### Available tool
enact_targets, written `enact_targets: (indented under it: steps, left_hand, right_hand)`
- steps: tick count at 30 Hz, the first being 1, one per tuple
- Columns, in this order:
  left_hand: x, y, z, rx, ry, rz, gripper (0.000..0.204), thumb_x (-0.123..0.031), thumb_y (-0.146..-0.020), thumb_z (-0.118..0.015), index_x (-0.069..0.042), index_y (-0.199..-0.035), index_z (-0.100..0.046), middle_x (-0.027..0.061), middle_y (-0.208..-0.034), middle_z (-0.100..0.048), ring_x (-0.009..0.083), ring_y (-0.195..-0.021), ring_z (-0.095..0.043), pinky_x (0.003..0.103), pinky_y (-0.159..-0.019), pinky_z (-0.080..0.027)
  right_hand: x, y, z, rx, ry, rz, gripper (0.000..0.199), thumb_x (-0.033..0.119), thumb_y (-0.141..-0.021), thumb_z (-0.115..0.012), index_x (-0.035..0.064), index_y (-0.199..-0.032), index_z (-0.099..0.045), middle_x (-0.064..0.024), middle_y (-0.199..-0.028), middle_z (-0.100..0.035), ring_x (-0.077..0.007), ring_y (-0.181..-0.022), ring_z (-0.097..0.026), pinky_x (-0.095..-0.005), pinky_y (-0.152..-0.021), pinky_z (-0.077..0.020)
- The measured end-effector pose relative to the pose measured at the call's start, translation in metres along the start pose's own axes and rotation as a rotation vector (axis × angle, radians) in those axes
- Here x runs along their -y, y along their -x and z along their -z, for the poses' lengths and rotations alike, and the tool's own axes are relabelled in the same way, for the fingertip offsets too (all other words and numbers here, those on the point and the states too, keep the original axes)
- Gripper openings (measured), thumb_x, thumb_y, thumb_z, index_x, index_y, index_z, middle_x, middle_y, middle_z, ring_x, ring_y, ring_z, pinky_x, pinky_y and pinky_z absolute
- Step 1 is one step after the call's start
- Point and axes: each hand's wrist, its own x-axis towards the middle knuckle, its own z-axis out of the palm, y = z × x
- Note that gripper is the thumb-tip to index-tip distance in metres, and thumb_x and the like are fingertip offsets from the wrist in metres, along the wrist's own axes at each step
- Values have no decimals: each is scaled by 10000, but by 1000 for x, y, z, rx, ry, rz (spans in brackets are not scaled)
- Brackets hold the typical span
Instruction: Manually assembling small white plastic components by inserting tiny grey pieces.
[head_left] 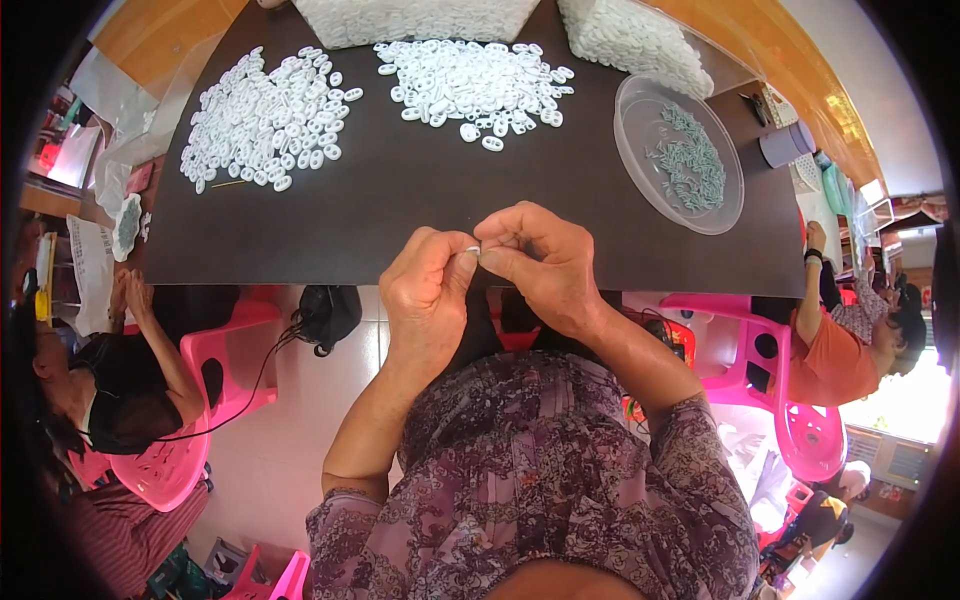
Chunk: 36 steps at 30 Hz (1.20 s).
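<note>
While both hands meet over the near counter edge, a small white piece (472, 251) sits pinched between them: left hand (428, 298) fingers closed on it, right hand (540, 262) fingers curled shut against it too. Dark counter (380, 215) below. Two loose piles of white rings further back, left pile (262, 118), middle pile (475, 82). Clear dish (640, 150) at right holds grey-green bits (690, 160). Bagged white parts (630, 40) at far edge. Room: white tiled floor (290, 440), pink plastic chairs (225, 365). One person seated left (110, 390), another in orange at right (835, 350). Wooden surface (770, 60) behind counter.
</note>
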Motion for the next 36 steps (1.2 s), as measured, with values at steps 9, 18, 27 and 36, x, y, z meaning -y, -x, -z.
enact_targets:
  steps: [9, 18, 27, 36]
  left_hand:
    - [5, -1, 0, -30, 204, 144, 82, -46, -843, -625, 33, -845, -603, -2, -722, -499, 61, -628, -440, 193, -563, -371]
    - [6, 0, -2, -51, -16, 15, 58, -18, -835, -616, 37, -840, -599, -8, -711, -487, 67, -621, -442, 201, -553, -372]
    - [8, -5, 1, -63, 414, 375, 61, -29, -852, -595, 26, -855, -620, -7, -759, -566, 53, -632, -484, 190, -562, -417]
    - [9, -5, -1, -69, 373, 368, 54, -28, -851, -591, 22, -852, -613, -4, -739, -564, 49, -613, -481, 190, -551, -411]
  right_hand:
    - [-5, -2, -4, -45, -6, 75, 125, -34, -818, -599, -13, -941, -595, 2, -823, -590, -38, -739, -525, -197, -658, -444]
    - [-7, -6, -6, -9, -14, 32, 106, 13, -837, -594, -20, -938, -593, -9, -833, -603, -45, -763, -539, -203, -682, -454]
    - [-13, -10, 0, 32, -24, -15, 83, 17, -855, -584, -21, -929, -592, -17, -833, -612, -56, -767, -556, -207, -692, -464]
    - [-12, -11, -3, 40, 34, -59, 69, 39, -845, -596, -9, -893, -586, 7, -785, -596, -39, -723, -533, -192, -637, -438]
